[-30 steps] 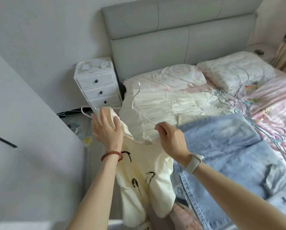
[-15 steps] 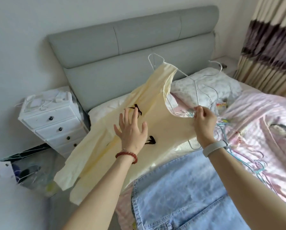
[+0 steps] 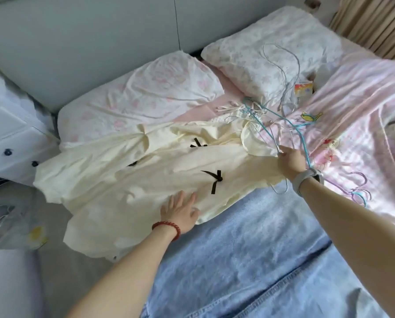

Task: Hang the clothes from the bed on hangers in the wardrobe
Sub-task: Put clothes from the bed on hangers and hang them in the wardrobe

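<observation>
A person's two hands work a pale cream cotton top with small black ribbon bows (image 3: 160, 180) spread flat across the bed (image 3: 364, 115), lying between the centre and nine o'clock of the view, its hem spilling over the mattress edge toward the white bedside drawer unit (image 3: 10, 143); the left hand (image 3: 180, 211), at about six o'clock of the garment, lies open and flat with fingers spread, pressing the fabric down; the right hand (image 3: 291, 160), at three o'clock of the garment, pinches the neckline together with a thin white wire hanger (image 3: 278, 191), whose lower loop shows beneath the wrist. The top looks light, soft and limp, likely to slide off thin wire unless taken by the shoulder seams or neckline, where the cloth is doubled; the bows look delicate and are best left alone. A tangle of thin blue and white wire hangers (image 3: 290, 120) lies at one o'clock, just beside the right hand and apt to snag; a light blue denim garment (image 3: 249, 260) covers the near bed at five o'clock, touching the top's lower edge; two pale floral pillows (image 3: 146, 92) rest against the grey padded headboard (image 3: 77, 42) at twelve o'clock.
</observation>
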{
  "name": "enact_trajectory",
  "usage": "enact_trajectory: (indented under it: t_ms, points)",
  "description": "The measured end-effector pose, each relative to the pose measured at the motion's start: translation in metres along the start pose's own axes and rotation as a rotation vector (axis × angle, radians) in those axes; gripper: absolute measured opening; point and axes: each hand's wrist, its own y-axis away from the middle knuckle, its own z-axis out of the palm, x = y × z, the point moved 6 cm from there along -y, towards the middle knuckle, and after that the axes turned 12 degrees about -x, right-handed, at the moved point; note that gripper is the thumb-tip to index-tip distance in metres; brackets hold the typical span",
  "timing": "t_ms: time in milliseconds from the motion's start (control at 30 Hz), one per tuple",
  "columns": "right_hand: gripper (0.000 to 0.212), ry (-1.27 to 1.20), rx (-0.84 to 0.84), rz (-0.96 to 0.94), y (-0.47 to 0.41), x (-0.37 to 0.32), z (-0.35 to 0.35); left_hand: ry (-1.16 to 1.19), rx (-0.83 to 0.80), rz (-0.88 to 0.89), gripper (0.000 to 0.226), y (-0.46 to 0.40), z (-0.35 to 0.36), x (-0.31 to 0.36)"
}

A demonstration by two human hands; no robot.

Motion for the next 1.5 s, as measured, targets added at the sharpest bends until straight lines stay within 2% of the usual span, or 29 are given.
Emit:
enact_trajectory:
  t_ms: [67, 133, 333, 500, 600, 767, 967, 1033, 1133, 1233, 1333, 1500]
  points:
    - [0.038, 0.106, -0.097, 0.077, -0.003, 0.013, 0.013, 0.016, -0.041, -0.006, 0.056, -0.005, 0.008, -0.003]
    - [0.044, 0.187, -0.099, 0.049, 0.001, 0.010, 0.022, 0.047, 0.022, -0.026, 0.055, -0.004, 0.001, -0.004]
    - [0.046, 0.235, -0.053, -0.310, 0.057, -0.056, 0.059, 0.027, 0.422, -0.110, 0.052, 0.042, -0.047, -0.020]
    - [0.043, 0.188, -0.205, -0.509, 0.167, -0.101, 0.135, 0.082, 0.643, -0.174, 0.049, 0.119, -0.010, -0.071]
    - [0.042, 0.194, -0.361, -0.583, 0.247, -0.104, 0.188, 0.235, 0.665, -0.267, 0.049, 0.178, 0.054, -0.108]
    - [0.043, 0.405, -0.600, -0.744, 0.376, -0.091, 0.260, 0.459, 0.610, -0.460, 0.050, 0.270, 0.185, -0.155]
    - [0.040, 0.655, -0.712, -1.073, 0.527, -0.067, 0.310, 0.607, 0.722, -0.592, 0.048, 0.392, 0.329, -0.172]
    - [0.040, 0.731, -0.762, -1.163, 0.585, -0.055, 0.325, 0.690, 0.733, -0.709, 0.049, 0.434, 0.386, -0.182]
    - [0.042, 0.828, -0.856, -1.347, 0.676, -0.032, 0.347, 0.824, 0.852, -0.897, 0.048, 0.508, 0.470, -0.189]
    - [0.043, 0.850, -1.001, -1.539, 0.772, -0.015, 0.365, 0.904, 0.855, -1.132, 0.049, 0.580, 0.556, -0.193]
    - [0.038, 0.782, -1.108, -1.771, 0.866, 0.000, 0.375, 1.053, 0.936, -1.327, 0.048, 0.649, 0.632, -0.188]
    - [0.041, 0.783, -1.282, -1.990, 0.998, 0.021, 0.397, 1.231, 1.081, -1.610, 0.045, 0.751, 0.725, -0.170]
